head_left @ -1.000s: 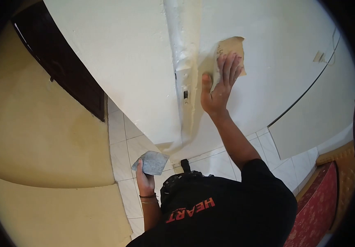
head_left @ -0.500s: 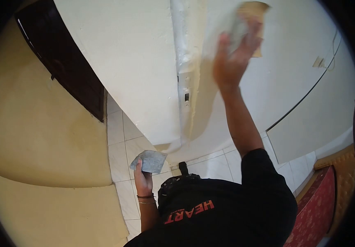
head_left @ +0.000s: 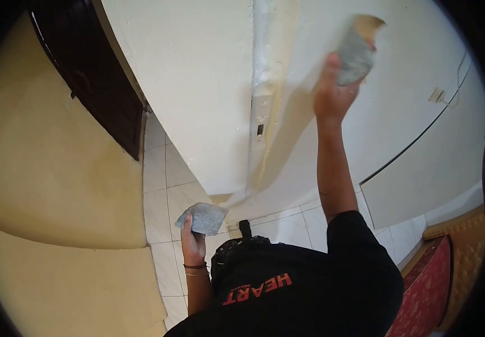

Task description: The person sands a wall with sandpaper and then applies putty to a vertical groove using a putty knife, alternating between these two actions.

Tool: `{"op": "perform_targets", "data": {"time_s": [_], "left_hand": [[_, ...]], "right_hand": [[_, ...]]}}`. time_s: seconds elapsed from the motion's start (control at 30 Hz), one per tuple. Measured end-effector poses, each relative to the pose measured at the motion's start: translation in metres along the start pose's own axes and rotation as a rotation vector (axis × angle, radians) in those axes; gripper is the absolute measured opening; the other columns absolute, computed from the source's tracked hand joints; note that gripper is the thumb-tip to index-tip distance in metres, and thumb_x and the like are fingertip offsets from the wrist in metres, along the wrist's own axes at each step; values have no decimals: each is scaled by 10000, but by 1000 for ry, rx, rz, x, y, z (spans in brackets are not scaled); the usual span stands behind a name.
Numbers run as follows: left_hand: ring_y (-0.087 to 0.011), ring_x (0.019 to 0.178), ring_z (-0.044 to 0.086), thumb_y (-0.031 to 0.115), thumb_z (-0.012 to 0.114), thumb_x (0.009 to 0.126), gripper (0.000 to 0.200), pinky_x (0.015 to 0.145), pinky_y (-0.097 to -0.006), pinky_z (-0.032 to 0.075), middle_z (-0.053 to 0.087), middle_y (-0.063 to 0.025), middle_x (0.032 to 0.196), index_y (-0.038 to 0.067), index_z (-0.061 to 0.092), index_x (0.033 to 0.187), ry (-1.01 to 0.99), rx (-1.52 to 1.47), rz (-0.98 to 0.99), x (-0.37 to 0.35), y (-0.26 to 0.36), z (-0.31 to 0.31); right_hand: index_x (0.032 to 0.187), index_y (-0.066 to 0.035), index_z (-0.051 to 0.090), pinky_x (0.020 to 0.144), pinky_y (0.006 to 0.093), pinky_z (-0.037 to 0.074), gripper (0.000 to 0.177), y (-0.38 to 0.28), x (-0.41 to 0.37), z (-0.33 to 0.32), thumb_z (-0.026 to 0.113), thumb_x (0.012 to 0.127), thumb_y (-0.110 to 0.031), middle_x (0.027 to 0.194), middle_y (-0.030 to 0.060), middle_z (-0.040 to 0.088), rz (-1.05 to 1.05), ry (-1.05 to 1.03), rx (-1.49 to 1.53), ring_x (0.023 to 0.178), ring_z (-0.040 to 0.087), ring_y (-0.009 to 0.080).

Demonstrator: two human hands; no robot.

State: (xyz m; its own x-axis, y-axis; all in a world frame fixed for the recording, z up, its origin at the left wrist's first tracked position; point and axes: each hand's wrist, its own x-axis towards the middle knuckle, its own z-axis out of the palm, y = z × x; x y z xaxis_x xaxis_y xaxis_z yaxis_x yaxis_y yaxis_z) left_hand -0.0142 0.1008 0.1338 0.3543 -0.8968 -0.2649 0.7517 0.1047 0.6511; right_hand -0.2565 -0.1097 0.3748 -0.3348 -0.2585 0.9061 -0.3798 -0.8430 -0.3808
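Up at the white wall (head_left: 304,33), my right hand (head_left: 335,102) is closed around a piece of sandpaper (head_left: 356,59), grey on one side and tan on the other. The sandpaper is slightly blurred and lies close to the wall; whether it touches is hard to tell. Lower down, my left hand (head_left: 193,242) pinches another grey sheet of sandpaper (head_left: 208,218) with the thumb on top. That sheet is held out over the floor, away from the wall.
A wall corner with a yellowish strip and a switch plate (head_left: 261,130) runs down the middle. A dark door (head_left: 85,67) stands at the left beyond a yellow wall. White floor tiles (head_left: 166,196) lie below. A socket with a cord (head_left: 436,94) and red-and-tan furniture (head_left: 430,275) are at right.
My right hand has shifted right and slightly down on the wall, and the sandpaper has turned so its grey side shows more. My left hand still holds its sheet in about the same place.
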Motion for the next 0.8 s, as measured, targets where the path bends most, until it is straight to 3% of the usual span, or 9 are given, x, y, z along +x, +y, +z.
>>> {"op": "perform_targets", "data": {"time_s": [0.07,0.17,0.3,0.4,0.47,0.57,0.67,0.73,0.8], "left_hand": [[-198,1079,503,223,513,892,359,917,-349,403,531,-85,1146,14,455,1178,-8,-3,-1,-1,-3,-2],[-196,1070,508,222,509,894,348,913,-349,406,535,-84,1140,13,462,1169,7,-5,2,3,-4,-6],[-194,1071,515,268,506,897,347,919,-354,406,545,-71,1150,51,478,1167,29,28,-1,6,-5,-13],[-190,1072,515,272,501,899,341,917,-350,407,549,-68,1147,53,487,1161,15,19,7,5,-8,-15],[-188,1072,515,273,499,900,337,917,-347,406,551,-66,1145,54,492,1157,18,19,14,5,-6,-16],[-186,1069,514,273,499,901,333,921,-346,401,550,-62,1146,55,496,1152,69,21,-9,7,-5,-17],[-187,1067,515,273,501,901,335,920,-347,403,549,-63,1145,55,491,1155,15,46,-25,5,-5,-16],[-189,1064,516,270,503,901,336,918,-350,405,547,-65,1144,53,487,1157,3,44,5,5,-4,-13],[-192,1064,516,267,503,901,335,918,-353,407,546,-67,1144,52,487,1157,23,39,-5,4,-4,-16]], "right_hand": [[1298,-53,420,1047,526,134,547,-3,-10,1,560,821,-282,1423,209,228,137,104,148,1317,192,393],[1333,-9,339,1051,507,120,551,-9,-53,3,498,879,-278,1419,217,227,-555,-420,-617,1327,182,368],[1350,23,284,1056,522,84,594,16,-41,-4,470,900,-319,1426,239,190,94,90,100,1340,164,347],[1343,-6,323,1048,534,83,559,21,-88,-3,490,885,-280,1423,266,172,6,26,-195,1339,147,378],[1332,-80,391,1042,555,48,534,8,-126,-12,518,828,-201,1421,286,154,-211,-459,-444,1321,132,448],[1344,-67,367,1053,527,34,523,26,-114,-21,490,870,-251,1434,262,143,-269,-419,-376,1335,105,423],[1355,-55,337,1063,502,25,524,28,-100,-28,450,908,-303,1446,242,121,182,-10,-83,1347,67,398],[1368,-50,305,1068,489,13,540,25,-114,-25,423,925,-336,1455,229,98,194,12,-193,1354,34,378],[1374,-31,278,1066,498,10,557,15,-151,-26,421,923,-326,1442,261,97,7,-294,-425,1350,32,396]]}}
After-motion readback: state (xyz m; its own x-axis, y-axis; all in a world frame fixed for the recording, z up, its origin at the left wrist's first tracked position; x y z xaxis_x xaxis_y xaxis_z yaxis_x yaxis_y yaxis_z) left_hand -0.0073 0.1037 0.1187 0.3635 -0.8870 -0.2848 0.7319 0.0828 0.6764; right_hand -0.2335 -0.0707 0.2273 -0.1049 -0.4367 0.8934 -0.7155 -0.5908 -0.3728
